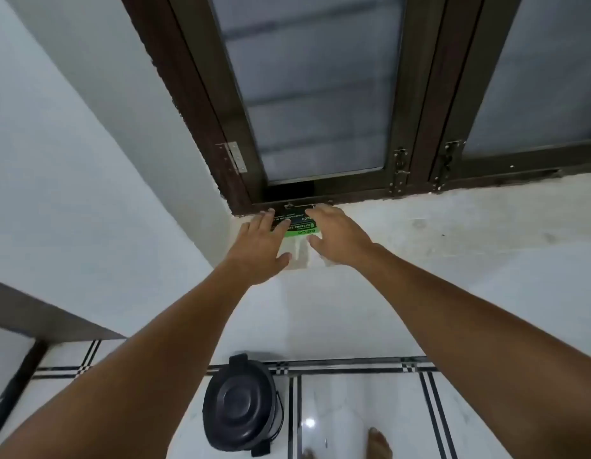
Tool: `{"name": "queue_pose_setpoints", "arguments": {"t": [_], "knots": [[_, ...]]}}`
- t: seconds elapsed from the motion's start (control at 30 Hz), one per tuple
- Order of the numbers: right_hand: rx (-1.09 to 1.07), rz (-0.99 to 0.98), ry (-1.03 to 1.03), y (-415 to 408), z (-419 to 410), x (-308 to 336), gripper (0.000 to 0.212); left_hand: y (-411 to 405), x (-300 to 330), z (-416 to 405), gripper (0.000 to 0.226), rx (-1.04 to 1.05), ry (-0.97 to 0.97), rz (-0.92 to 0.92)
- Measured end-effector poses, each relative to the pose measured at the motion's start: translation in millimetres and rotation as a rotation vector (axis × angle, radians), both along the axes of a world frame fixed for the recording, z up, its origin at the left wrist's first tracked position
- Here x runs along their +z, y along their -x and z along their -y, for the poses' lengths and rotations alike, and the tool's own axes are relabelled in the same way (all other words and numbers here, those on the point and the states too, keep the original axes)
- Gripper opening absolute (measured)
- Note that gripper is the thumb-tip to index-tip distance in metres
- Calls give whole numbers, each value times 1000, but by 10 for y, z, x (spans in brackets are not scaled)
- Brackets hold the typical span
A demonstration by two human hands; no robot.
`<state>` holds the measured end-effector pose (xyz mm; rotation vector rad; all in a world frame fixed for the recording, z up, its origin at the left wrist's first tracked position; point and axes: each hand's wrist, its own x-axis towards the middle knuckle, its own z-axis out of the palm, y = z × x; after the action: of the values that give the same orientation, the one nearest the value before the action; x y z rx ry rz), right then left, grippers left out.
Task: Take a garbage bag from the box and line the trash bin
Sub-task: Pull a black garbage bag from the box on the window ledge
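Note:
A black and green garbage bag box (299, 224) lies on the window sill at the corner of the dark window frame. My left hand (260, 250) reaches up to its left side, fingers spread and touching the box's edge. On the box's right side is my right hand (337, 238), fingers apart, fingertips on its top. Neither hand grips it. The black trash bin (243, 405) stands on the floor below, its lid closed, against the wall.
A dark-framed window (320, 94) with frosted panes and metal latches (400, 170) fills the top. White walls meet in a corner at left. The floor (353, 409) has white tiles with black lines. A bare foot (380, 445) shows at the bottom.

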<state>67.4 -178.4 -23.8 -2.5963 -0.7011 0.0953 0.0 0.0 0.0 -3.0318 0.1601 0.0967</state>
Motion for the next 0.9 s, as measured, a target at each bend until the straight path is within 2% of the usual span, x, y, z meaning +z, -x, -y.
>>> {"name": "queue_pose_setpoints", "arguments": {"t": [0.2, 0.3, 0.4, 0.5, 0.57, 0.63, 0.7, 0.73, 0.83, 0.9], "knots": [[-121, -31, -111, -248, -90, -52, 50, -527, -191, -13, 75, 53, -12, 54], [-180, 1, -17, -349, -105, -18, 38, -671, -267, -34, 76, 70, -11, 33], [-217, -121, -47, -433, -144, -21, 35, -730, -311, -69, 63, 72, -37, 38], [-311, -298, -245, -497, -184, 3, 42, -794, -260, -120, 49, 6, 24, 90], [-433, -419, -385, -519, -215, 50, 46, -810, -198, -155, 52, -39, 75, 135], [-514, -636, -509, -532, -219, 115, 50, -808, -150, -170, 56, -57, 100, 160], [-504, -805, -629, -550, -219, 199, 54, -793, -84, -174, 56, -73, 64, 188], [-490, -828, -672, -568, -214, 243, 54, -796, -38, -165, 55, -90, 39, 209], [-471, -848, -781, -630, -170, 305, 42, -829, 103, -131, 52, -159, -13, 266], [-459, -959, -919, -641, -116, 319, 33, -864, 192, -122, 51, -229, -71, 292]]}}
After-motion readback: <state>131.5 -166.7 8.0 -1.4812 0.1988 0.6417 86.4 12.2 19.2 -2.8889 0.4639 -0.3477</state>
